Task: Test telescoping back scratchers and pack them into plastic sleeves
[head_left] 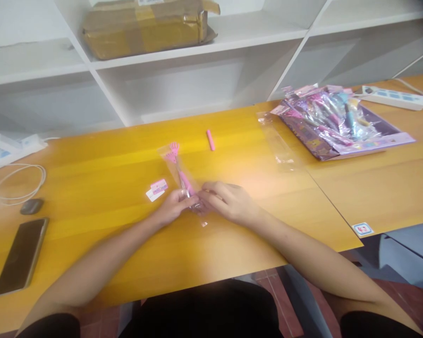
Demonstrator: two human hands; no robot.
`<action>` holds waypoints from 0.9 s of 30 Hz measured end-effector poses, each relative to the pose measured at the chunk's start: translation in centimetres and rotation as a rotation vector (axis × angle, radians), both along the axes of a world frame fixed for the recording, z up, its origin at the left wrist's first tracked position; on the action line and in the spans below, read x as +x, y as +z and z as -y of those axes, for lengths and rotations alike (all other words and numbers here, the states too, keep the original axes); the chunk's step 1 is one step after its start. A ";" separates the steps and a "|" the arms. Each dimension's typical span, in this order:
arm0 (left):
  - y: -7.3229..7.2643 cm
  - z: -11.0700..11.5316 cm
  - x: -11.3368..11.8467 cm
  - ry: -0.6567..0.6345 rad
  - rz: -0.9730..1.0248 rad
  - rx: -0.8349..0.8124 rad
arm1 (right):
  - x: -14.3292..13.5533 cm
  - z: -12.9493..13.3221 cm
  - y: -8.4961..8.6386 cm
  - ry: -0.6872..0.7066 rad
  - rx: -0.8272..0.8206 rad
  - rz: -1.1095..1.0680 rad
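A pink pen with a hand-shaped top [178, 164] lies inside a clear plastic sleeve on the yellow table [232, 244]. My left hand [174, 206] and my right hand [227, 202] meet at the sleeve's near end, and both pinch the plastic there. A small pink and white label card [157, 188] lies just left of the sleeve. A loose pink cap or tube [210, 140] rests farther back on the table.
An empty clear sleeve [280, 150] and a purple box holding several packaged pens [338, 123] sit at the right. A phone [21, 256], a grey mouse [31, 205], a white cable [19, 183] and power strips [395, 97] lie around. White shelves with a cardboard parcel [148, 26] stand behind.
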State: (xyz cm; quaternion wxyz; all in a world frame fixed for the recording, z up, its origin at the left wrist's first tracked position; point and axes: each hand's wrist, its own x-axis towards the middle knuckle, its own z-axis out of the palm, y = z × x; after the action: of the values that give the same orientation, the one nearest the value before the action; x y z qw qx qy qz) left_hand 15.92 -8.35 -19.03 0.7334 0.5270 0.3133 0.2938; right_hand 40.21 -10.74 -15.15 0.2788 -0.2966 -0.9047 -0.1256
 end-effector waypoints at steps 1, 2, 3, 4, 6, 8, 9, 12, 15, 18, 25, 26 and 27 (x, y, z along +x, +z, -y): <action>0.1 0.0 0.0 -0.018 0.006 -0.020 | 0.0 0.0 0.1 -0.007 0.007 -0.003; 0.3 0.0 0.1 -0.030 0.005 -0.040 | 0.0 0.0 0.1 -0.010 0.011 -0.007; 0.5 0.1 0.1 -0.036 -0.001 -0.061 | 0.0 0.0 0.2 -0.005 0.009 -0.010; 0.7 0.1 0.2 -0.033 -0.003 -0.084 | 0.1 0.0 0.2 0.007 0.000 -0.017; 0.9 0.1 0.3 -0.030 0.006 -0.146 | 0.2 -0.1 0.1 0.052 -0.019 -0.035; 1.1 0.1 0.4 -0.021 0.021 -0.204 | 0.3 -0.1 0.1 0.104 -0.013 -0.054; 1.2 0.1 0.5 -0.014 0.024 -0.221 | 0.3 -0.1 0.1 0.123 -0.005 -0.062; 1.2 0.0 0.7 0.031 0.030 -0.234 | 0.2 -0.2 0.0 0.162 -0.007 -0.125; 0.9 0.0 0.7 0.109 0.053 -0.245 | 0.3 -0.5 -0.1 0.209 -0.080 -0.157; 0.6 0.1 0.6 0.178 0.056 -0.215 | 1.0 -1.0 0.2 0.262 -0.149 -0.092; 0.9 0.5 0.7 0.205 0.090 -0.166 | 2.3 -1.3 1.6 0.319 -0.162 -0.044; 1.0 0.5 0.7 0.220 0.092 -0.172 | 2.4 -1.4 1.6 0.322 -0.163 -0.040; 1.2 0.5 0.8 0.230 0.093 -0.176 | 2.5 -1.4 1.6 0.318 -0.161 -0.041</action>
State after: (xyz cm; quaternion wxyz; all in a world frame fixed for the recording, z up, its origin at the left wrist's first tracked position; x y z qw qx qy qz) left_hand 16.71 -8.87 -17.87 0.7518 0.4072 0.3620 0.3713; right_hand 42.68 -9.33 -13.56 0.2889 -0.1735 -0.9415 -0.0013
